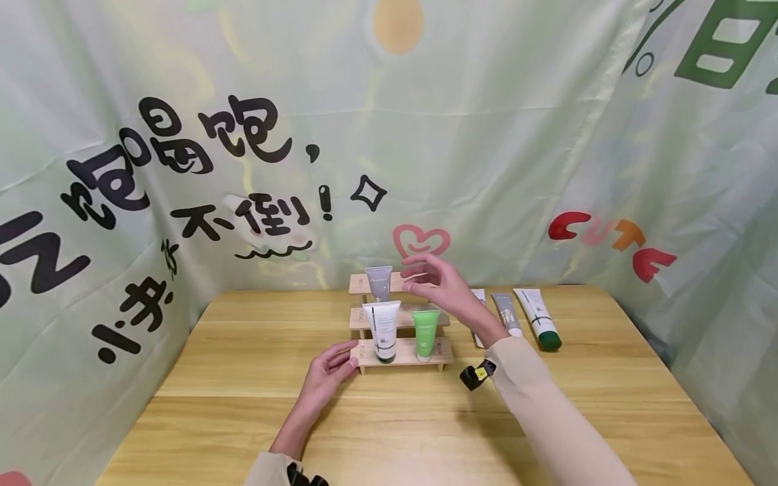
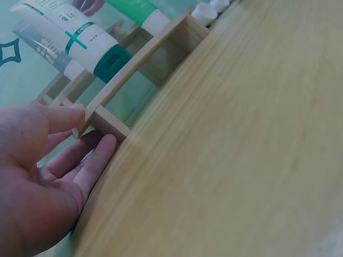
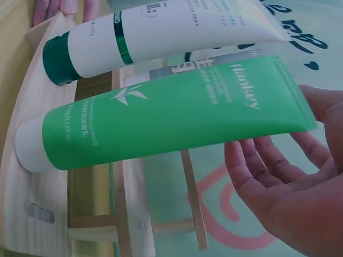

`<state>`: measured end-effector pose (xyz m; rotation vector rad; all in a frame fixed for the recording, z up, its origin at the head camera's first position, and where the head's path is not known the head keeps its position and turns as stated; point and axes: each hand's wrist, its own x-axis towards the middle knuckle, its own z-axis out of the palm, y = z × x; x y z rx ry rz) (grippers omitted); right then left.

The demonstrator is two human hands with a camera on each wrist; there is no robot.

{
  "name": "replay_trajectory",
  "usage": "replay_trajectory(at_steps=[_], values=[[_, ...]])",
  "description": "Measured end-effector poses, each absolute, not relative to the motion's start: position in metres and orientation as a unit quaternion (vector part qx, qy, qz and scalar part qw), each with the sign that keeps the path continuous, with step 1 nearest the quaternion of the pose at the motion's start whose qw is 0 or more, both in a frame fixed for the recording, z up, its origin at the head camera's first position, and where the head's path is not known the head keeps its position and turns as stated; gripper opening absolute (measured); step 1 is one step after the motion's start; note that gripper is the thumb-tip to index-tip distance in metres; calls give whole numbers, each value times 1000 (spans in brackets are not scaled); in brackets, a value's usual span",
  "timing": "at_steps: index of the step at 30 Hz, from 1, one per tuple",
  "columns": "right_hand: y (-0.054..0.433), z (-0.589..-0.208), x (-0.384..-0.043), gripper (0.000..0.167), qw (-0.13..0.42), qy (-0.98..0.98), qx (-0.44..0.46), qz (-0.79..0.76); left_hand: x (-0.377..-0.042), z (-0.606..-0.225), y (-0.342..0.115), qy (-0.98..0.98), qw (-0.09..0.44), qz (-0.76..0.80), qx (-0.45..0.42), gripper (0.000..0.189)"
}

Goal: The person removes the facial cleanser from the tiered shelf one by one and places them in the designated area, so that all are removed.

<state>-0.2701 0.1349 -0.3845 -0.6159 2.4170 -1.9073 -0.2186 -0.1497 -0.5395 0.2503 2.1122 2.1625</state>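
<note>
A three-tier wooden stand (image 1: 404, 349) stands near the back of the table. On its front step, a white tube (image 1: 384, 331) with a dark green cap is at the left and a green tube (image 1: 426, 334) with a white cap at the right. A grey tube (image 1: 379, 282) stands higher up at the left. My left hand (image 1: 328, 374) holds the front step's left end, thumb on the edge and fingers by the leg (image 2: 111, 124). Above the upper right of the stand, my right hand (image 1: 439, 282) holds nothing, its fingers loosely bent behind the green tube.
To the stand's right lie a partly hidden tube (image 1: 479, 297), a grey tube (image 1: 506, 312) and a white tube (image 1: 535, 314) with a dark green cap. A printed cloth (image 1: 486, 169) hangs behind the wooden table (image 1: 261, 351).
</note>
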Motion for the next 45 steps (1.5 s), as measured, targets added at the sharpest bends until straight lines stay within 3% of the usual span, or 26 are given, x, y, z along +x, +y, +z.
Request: replay_trajectory(at_steps=[23,35,45], values=[[113,-380,-289,21,44,822,-224,-522,-220,-540,-149,701,50,706,92,40],[114,-383,-287,21,44,797,-202,-568,-219,-544,-150,703,48,704,93,41],[131,-377,-283,31,0,773,-187,-606,-219,-541,-150,704,48,703,87,41]])
